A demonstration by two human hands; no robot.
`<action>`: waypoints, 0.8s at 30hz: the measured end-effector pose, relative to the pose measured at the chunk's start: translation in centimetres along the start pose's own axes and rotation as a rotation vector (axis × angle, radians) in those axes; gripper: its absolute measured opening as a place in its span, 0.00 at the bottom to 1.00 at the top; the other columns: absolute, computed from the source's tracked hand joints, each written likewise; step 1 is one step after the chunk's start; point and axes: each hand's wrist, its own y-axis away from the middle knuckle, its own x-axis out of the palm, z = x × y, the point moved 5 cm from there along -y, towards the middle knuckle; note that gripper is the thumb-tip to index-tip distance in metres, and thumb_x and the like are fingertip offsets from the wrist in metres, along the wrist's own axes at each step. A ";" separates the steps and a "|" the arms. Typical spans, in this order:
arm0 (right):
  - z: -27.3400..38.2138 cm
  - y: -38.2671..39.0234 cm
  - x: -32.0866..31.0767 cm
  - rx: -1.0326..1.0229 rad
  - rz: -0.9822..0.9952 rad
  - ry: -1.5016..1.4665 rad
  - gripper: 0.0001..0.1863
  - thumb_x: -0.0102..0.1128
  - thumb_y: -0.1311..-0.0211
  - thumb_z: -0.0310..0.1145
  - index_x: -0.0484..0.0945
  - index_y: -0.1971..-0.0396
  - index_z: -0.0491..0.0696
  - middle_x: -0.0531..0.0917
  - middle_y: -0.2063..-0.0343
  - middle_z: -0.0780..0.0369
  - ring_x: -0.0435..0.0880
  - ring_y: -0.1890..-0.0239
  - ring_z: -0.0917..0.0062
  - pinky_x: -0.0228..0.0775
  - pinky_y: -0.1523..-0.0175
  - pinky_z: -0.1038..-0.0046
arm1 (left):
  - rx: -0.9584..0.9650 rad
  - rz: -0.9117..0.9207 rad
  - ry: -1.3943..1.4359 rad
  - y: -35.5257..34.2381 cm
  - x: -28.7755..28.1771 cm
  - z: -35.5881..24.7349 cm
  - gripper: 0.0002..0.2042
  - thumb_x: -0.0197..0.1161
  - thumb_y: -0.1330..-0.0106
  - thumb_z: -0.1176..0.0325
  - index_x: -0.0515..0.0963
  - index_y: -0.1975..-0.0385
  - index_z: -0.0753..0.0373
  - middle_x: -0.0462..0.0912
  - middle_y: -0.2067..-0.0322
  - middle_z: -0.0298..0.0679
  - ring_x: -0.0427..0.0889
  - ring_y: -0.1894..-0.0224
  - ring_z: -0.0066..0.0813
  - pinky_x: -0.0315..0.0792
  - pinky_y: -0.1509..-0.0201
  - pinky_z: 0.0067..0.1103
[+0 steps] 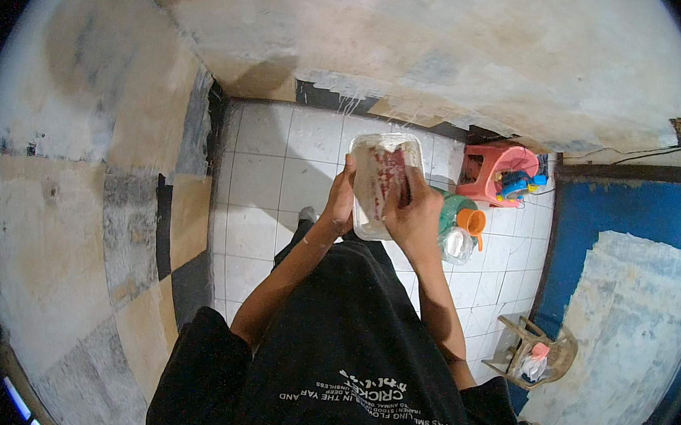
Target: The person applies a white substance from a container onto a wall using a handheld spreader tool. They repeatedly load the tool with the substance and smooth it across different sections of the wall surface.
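I hold a white rectangular tray [355, 207] at its left side with my left hand [340, 198]. A pale object with red streaks [386, 168] lies inside it; I cannot make out what it is. My right hand [408, 212] is over the tray's right half, its fingers bent in and closed on that object, partly hiding it. Just beyond my right hand, on the floor, are a green container [459, 204], an orange jug [471, 221] and a clear plastic container or bag [457, 247].
Tiled floor [258, 181] lies below, between patchy painted walls [59, 188]. A pink stool [482, 167] bearing blue and yellow items [515, 185] stands at the back right. A partly white-coated blue surface [600, 204] and a brown chair [563, 353] with small items are on the right.
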 end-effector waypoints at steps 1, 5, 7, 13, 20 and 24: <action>0.1 0.1 0.5 -0.020 0.020 -0.011 0.04 0.55 0.46 0.22 0.74 0.70 0.39 0.76 0.82 0.49 0.78 0.81 0.54 0.69 0.75 0.67 | -0.002 -0.013 -0.026 0.2 0.1 -0.3 0.34 0.39 0.30 0.39 0.62 0.39 0.65 0.75 0.46 0.43 0.77 0.47 0.34 0.72 0.41 0.30; 0.3 0.0 0.1 0.028 0.029 -0.038 0.04 0.55 0.47 0.22 0.73 0.71 0.38 0.75 0.82 0.48 0.78 0.81 0.53 0.69 0.75 0.66 | 0.022 0.004 -0.004 0.3 0.4 -0.5 0.35 0.40 0.31 0.38 0.62 0.39 0.65 0.75 0.47 0.43 0.77 0.47 0.33 0.72 0.41 0.30; 0.5 -0.2 -0.1 0.071 0.010 -0.043 0.03 0.55 0.46 0.22 0.72 0.72 0.39 0.75 0.83 0.49 0.78 0.81 0.53 0.69 0.75 0.66 | 0.020 -0.026 -0.037 0.4 0.2 -0.5 0.35 0.40 0.31 0.38 0.63 0.40 0.65 0.75 0.47 0.43 0.77 0.46 0.32 0.72 0.41 0.29; 0.6 0.3 -0.3 0.035 -0.004 -0.033 0.04 0.56 0.46 0.23 0.72 0.72 0.39 0.75 0.82 0.48 0.77 0.81 0.52 0.69 0.76 0.66 | 0.017 0.022 -0.053 0.4 0.5 -0.6 0.35 0.39 0.31 0.37 0.64 0.40 0.65 0.75 0.47 0.42 0.76 0.46 0.31 0.72 0.41 0.28; 1.1 0.0 -0.1 0.014 -0.024 -0.027 0.05 0.55 0.47 0.22 0.73 0.69 0.40 0.77 0.83 0.49 0.79 0.82 0.55 0.69 0.76 0.65 | -0.002 -0.044 -0.011 0.2 0.4 -0.5 0.34 0.38 0.30 0.38 0.63 0.39 0.64 0.75 0.47 0.41 0.76 0.46 0.31 0.72 0.41 0.29; 0.2 -0.1 0.7 -0.009 0.022 0.024 0.05 0.56 0.46 0.23 0.73 0.68 0.40 0.77 0.83 0.49 0.80 0.80 0.54 0.71 0.75 0.65 | -0.023 -0.031 0.007 -0.1 0.4 -0.4 0.35 0.38 0.30 0.38 0.62 0.39 0.64 0.75 0.46 0.42 0.76 0.46 0.32 0.72 0.41 0.29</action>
